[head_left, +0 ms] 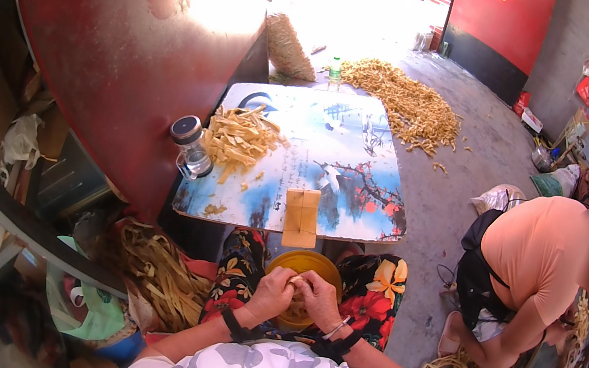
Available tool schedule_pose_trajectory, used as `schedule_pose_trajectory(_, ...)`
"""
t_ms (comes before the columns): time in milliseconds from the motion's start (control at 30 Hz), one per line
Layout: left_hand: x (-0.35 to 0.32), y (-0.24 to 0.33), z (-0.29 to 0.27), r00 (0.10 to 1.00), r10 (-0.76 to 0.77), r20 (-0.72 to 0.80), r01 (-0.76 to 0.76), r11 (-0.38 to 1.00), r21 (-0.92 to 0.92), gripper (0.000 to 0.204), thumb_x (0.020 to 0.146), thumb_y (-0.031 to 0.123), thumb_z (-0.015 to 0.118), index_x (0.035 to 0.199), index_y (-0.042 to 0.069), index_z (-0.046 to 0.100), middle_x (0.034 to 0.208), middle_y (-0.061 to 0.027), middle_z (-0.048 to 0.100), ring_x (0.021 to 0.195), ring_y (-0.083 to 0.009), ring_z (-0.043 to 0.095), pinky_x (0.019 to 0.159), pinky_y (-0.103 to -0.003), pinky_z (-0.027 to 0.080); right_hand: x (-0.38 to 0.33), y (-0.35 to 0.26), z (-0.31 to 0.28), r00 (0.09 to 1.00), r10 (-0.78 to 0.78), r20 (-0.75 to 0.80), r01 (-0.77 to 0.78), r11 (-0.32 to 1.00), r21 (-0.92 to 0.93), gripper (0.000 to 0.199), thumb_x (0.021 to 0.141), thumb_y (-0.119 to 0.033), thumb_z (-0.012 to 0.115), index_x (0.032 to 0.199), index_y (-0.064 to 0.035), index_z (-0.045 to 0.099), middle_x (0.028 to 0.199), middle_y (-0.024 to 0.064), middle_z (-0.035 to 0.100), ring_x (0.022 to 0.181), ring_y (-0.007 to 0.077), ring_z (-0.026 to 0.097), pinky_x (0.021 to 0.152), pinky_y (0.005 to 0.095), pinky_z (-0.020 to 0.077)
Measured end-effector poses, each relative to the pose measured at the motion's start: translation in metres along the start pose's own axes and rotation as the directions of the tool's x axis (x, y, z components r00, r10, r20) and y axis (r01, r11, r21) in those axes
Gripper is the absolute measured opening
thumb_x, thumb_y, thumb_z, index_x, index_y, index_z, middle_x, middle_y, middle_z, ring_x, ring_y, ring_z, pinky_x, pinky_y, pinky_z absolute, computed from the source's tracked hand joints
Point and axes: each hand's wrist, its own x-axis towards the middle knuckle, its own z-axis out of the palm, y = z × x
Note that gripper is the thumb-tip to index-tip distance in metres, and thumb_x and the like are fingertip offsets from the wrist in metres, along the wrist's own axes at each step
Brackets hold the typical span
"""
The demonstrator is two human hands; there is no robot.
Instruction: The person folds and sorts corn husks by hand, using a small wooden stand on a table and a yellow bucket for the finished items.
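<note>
Left hand (270, 294) and right hand (320, 301) meet over a round yellow bucket (333, 268)

Both are closed, pinching a small pale piece (293, 280) above the bucket's opening. In front, a rectangular table (266, 191) painted with blue scenery and red blossoms bears flat straw-coloured strips (240, 136) and a dark-lidded clear jar (195, 156); beyond, small golden pieces (405, 105) lie heaped on the grey concrete floor (431, 207)

The door (110, 75) is showing a glossy, smooth, metal-like face, and the table (367, 145) is presenting a smooth, printed top. The jar (195, 161) is displaying clear, shiny walls, while the bucket (320, 262) is showing smooth plastic. The strips (240, 137) are looking dry, rough and papery, and the trousers (377, 295) are presenting matt cloth.
</note>
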Motion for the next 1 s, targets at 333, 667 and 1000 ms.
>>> schedule_pose_trajectory(333,-0.007,-0.004,-0.009,0.993,-0.038,-0.115,0.048,0.996,0.082,0.009,0.091,0.009,0.063,0.099,0.004,0.062,0.091,-0.0176,0.065,0.082,-0.0398,0.067,0.069,-0.044,0.054,-0.001,0.018,0.001,0.838,0.273,0.472,-0.545,0.448,0.709,0.025,0.106,-0.027,0.051,0.119,-0.0065,0.059,0.110,0.0012,0.061,0.100,0.0105,0.062,0.081,0.0255,0.0559)
schedule_pose_trajectory(667,-0.006,-0.001,-0.026,0.988,-0.111,-0.110,0.092,0.982,-0.167,0.007,0.092,0.010,0.068,0.093,0.004,0.064,0.080,-0.0170,0.068,0.073,-0.0326,0.069,0.063,-0.035,0.053,-0.001,-0.020,-0.001,0.988,-0.128,0.081,0.143,0.967,-0.212,0.019,0.104,-0.020,0.052,0.106,-0.0022,0.058,0.082,0.0158,0.068,0.074,0.0271,0.070,0.063,0.0362,0.0553)
schedule_pose_trajectory(1000,0.006,-0.005,-0.023,0.891,-0.289,0.351,0.406,0.157,-0.900,0.025,0.101,0.014,0.058,0.122,0.001,0.059,0.111,-0.0056,0.064,0.099,-0.0149,0.064,0.085,-0.029,0.053,0.002,-0.020,-0.010,0.998,0.033,-0.058,-0.029,0.997,0.072,0.011,0.096,-0.012,0.060,0.091,-0.0019,0.058,0.076,0.0232,0.063,0.070,0.0433,0.063,0.059,0.0462,0.0489)
